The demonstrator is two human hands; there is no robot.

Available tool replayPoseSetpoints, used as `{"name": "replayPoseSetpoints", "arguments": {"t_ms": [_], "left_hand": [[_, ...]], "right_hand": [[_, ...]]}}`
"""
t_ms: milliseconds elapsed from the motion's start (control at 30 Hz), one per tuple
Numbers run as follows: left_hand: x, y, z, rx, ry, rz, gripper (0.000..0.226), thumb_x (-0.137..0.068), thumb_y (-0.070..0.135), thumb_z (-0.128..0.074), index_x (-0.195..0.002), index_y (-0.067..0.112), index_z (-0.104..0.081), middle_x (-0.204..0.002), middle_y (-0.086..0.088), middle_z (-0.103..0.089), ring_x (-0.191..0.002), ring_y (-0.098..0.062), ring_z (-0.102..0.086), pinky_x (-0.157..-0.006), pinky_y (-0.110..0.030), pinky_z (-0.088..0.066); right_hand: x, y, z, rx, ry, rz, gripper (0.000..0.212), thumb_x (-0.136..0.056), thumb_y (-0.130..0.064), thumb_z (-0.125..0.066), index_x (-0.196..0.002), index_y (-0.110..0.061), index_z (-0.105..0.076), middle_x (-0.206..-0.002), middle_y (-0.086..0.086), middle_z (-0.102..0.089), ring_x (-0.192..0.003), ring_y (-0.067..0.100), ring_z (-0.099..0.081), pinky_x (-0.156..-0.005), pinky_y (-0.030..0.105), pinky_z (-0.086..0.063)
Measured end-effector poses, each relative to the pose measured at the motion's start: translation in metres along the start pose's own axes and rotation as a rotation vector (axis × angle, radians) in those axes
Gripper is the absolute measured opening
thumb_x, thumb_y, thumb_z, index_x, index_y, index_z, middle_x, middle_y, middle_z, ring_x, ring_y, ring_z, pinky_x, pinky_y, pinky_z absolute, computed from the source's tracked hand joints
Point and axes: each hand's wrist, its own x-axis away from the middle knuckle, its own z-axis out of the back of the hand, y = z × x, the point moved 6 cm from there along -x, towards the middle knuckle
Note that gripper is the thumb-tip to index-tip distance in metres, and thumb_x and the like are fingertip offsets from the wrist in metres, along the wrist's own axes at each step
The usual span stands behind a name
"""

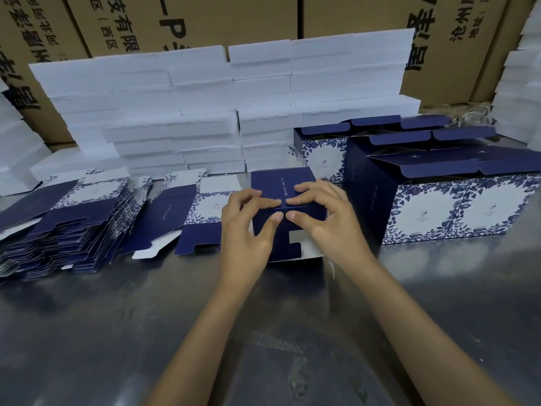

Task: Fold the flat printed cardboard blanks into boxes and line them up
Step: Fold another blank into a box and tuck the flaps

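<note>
- Half-formed box [288, 197] stands on the table [117, 332], directly under and between both hands; dark blue panel faces up, with a seam running left to right across it.
- Left hand [248, 227] comes in from the box's left side, fingers curled, fingertips pressing down on the top panel at the seam, thumb just this side of it.
- Right hand [325, 215] mirrors it from the box's right; fingertips meet the left hand's almost tip to tip over the seam, thumb likewise on the near side.
- Neither hand wraps the box; both bear down on its flaps. Judged step: tucking or locking the end flaps shut.
- Key relation: the seam lies crosswise, midway between the hands, so the push goes straight down and inward; both hands equally near.
- Finished boxes [456, 206] sit in rows just beyond the right hand, so that hand is nearer the line-up spot.
- Stack of flat blanks [67, 221] lies well off past the left hand; one loose blank [190, 212] just beside it.
- White foam blocks [190, 112] are piled behind, beyond the fingertips.
</note>
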Motion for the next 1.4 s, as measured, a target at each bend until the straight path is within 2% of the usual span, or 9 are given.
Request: {"name": "replayPoseSetpoints", "arguments": {"t_ms": [133, 300, 467, 667, 833, 1133, 1200, 1333, 1400], "left_hand": [[0.002, -0.003, -0.006, 0.128, 0.06, 0.083, 0.014, -0.089, 0.011, -0.074, -0.099, 0.021, -0.075, -0.125, 0.013, -0.054, -0.126, -0.009, -0.049, -0.096, -0.012, -0.037], [-0.002, -0.004, -0.004, 0.152, -0.009, 0.055, 0.019, -0.091, 0.017, -0.072, -0.099, 0.034, -0.074, -0.128, 0.015, -0.055, -0.123, 0.003, -0.049, -0.087, -0.006, -0.039], [-0.006, -0.006, -0.002, 0.191, -0.005, 0.071, 0.02, -0.091, 0.014, -0.072, -0.094, 0.033, -0.076, -0.125, 0.013, -0.057, -0.118, 0.005, -0.052, -0.079, -0.004, -0.04], [-0.009, -0.006, 0.001, 0.194, -0.036, 0.086, 0.023, -0.091, 0.016, -0.072, -0.095, 0.038, -0.075, -0.126, 0.014, -0.058, -0.117, 0.009, -0.052, -0.082, -0.005, -0.042], [-0.008, -0.005, 0.001, 0.188, -0.039, 0.086, 0.019, -0.092, 0.015, -0.071, -0.096, 0.033, -0.075, -0.127, 0.011, -0.058, -0.119, 0.006, -0.053, -0.085, -0.01, -0.046], [-0.006, -0.005, 0.0, 0.14, -0.049, 0.073, 0.017, -0.092, 0.017, -0.072, -0.104, 0.029, -0.075, -0.132, 0.012, -0.057, -0.123, 0.006, -0.05, -0.088, -0.013, -0.042], [0.001, -0.004, -0.009, 0.046, -0.114, 0.04, 0.036, -0.083, 0.029, -0.08, -0.116, 0.035, -0.067, -0.143, 0.016, -0.044, -0.135, 0.003, -0.037, -0.1, -0.019, -0.036], [0.01, 0.0, -0.027, -0.337, -0.272, -0.138, 0.097, -0.063, 0.059, -0.083, -0.146, 0.047, -0.035, -0.163, 0.017, -0.001, -0.153, -0.012, 0.006, -0.119, -0.041, -0.013], [0.01, 0.002, -0.026, -0.482, -0.258, -0.255, 0.108, -0.065, 0.059, -0.084, -0.154, 0.041, -0.026, -0.166, 0.013, 0.005, -0.154, -0.016, 0.011, -0.118, -0.047, -0.011]], "right_hand": [[0.0, 0.0, -0.002, 0.025, 0.031, -0.004, 0.024, -0.082, -0.012, -0.082, -0.09, -0.032, -0.073, -0.11, -0.025, -0.065, -0.133, 0.003, -0.041, -0.109, 0.011, -0.027], [-0.005, 0.005, 0.009, -0.045, -0.064, -0.093, 0.029, -0.083, -0.01, -0.081, -0.097, -0.035, -0.075, -0.129, -0.014, -0.06, -0.131, 0.001, -0.042, -0.111, 0.017, -0.029], [-0.006, 0.004, 0.01, -0.046, -0.046, -0.105, 0.023, -0.083, -0.009, -0.081, -0.1, -0.025, -0.079, -0.131, -0.007, -0.061, -0.12, -0.008, -0.046, -0.099, 0.0, -0.028], [-0.007, 0.01, 0.023, -0.12, -0.085, -0.139, 0.024, -0.086, -0.01, -0.079, -0.108, -0.021, -0.079, -0.133, -0.013, -0.062, -0.131, 0.003, -0.048, -0.116, 0.036, -0.037], [-0.009, 0.009, 0.023, -0.069, -0.086, -0.111, 0.027, -0.086, -0.014, -0.079, -0.099, -0.037, -0.077, -0.13, -0.017, -0.063, -0.126, -0.001, -0.049, -0.112, 0.039, -0.04], [-0.009, 0.016, 0.026, -0.163, -0.095, -0.144, 0.027, -0.088, -0.007, -0.077, -0.097, -0.032, -0.079, -0.13, -0.013, -0.066, -0.127, 0.006, -0.057, -0.105, 0.053, -0.047], [-0.009, 0.017, 0.026, -0.17, -0.092, -0.14, 0.026, -0.088, -0.007, -0.076, -0.099, -0.031, -0.078, -0.13, -0.013, -0.065, -0.128, 0.004, -0.056, -0.105, 0.047, -0.048], [-0.012, 0.018, 0.03, -0.194, -0.11, -0.135, 0.024, -0.089, -0.008, -0.075, -0.104, -0.025, -0.079, -0.134, -0.014, -0.063, -0.124, -0.006, -0.055, -0.092, 0.015, -0.047], [-0.013, 0.02, 0.031, -0.215, -0.125, -0.158, 0.023, -0.089, -0.008, -0.075, -0.107, -0.022, -0.079, -0.135, -0.014, -0.063, -0.125, -0.005, -0.054, -0.098, 0.021, -0.051]]}}
